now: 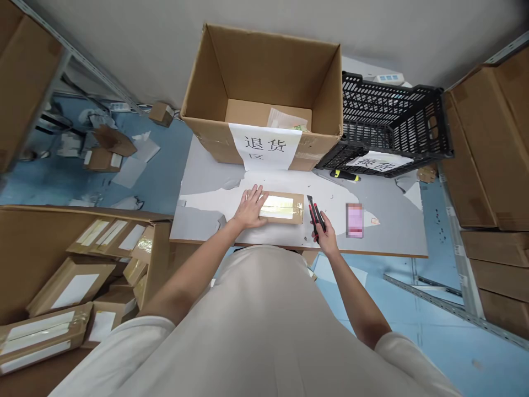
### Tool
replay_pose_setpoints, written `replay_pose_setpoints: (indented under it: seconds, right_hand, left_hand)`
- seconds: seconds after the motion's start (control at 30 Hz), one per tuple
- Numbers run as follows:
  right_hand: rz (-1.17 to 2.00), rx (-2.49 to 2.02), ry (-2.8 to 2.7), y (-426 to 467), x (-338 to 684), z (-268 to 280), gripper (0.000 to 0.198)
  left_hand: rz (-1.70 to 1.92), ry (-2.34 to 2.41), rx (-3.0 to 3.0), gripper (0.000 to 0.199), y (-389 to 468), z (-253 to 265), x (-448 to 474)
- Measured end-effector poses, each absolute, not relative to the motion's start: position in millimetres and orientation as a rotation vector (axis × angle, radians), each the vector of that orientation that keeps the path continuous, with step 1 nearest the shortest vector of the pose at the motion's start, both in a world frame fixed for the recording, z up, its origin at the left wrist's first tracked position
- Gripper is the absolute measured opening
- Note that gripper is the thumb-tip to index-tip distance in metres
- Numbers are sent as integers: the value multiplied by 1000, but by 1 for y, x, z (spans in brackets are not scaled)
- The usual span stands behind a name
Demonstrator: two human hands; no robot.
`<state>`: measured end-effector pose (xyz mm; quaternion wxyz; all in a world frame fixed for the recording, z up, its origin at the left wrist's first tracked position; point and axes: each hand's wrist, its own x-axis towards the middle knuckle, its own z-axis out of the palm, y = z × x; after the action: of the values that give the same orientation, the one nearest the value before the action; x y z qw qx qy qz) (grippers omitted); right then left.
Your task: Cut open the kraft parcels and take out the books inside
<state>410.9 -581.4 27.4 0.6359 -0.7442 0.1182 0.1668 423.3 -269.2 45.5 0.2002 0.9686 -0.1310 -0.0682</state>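
A small taped cardboard box [296, 212] with a white label lies flat on the table in front of me. Spread over its left end is my left hand [250, 208], fingers apart and resting on top. My right hand [325, 234] is closed round a black and red utility knife [313, 212], just right of the box and apart from it. The knife points away from me; its tip looks dark, and I cannot tell how far the blade is out.
Behind stand a large open carton [206, 135] with a plastic bag inside and a black crate [444, 124]. A yellow and black tool [345, 175] and a pixelated pink item [354, 220] lie on the table [397, 231]. A big carton [159, 259] holding several parcels stands left.
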Motion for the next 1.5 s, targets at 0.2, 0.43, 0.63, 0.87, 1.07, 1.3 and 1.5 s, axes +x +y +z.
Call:
replay_pose_setpoints:
  seconds: [0.2, 0.43, 0.63, 0.87, 1.07, 1.3, 1.5]
  right_hand:
    - [458, -1691, 265, -586, 397, 27, 72]
    - [506, -1752, 228, -596, 400, 28, 69]
    - [496, -1761, 234, -596, 405, 26, 70]
    - [593, -1784, 164, -602, 414, 34, 65]
    - [781, -1820, 10, -620, 412, 44, 62]
    - [694, -1806, 88, -630, 378, 43, 63]
    - [388, -1838, 255, -651, 387, 47, 75]
  left_hand:
    - [-324, -285, 2785, 114, -276, 46, 428]
    - [-293, -256, 2765, 115, -278, 45, 430]
    - [-244, -256, 2738, 115, -278, 45, 427]
    - [-197, -252, 2719, 113, -277, 38, 426]
    - [-37, -275, 2671, 111, -275, 26, 428]
    - [-62, -294, 2697, 111, -274, 27, 428]
    - [-40, -335, 2745, 101, -277, 33, 419]
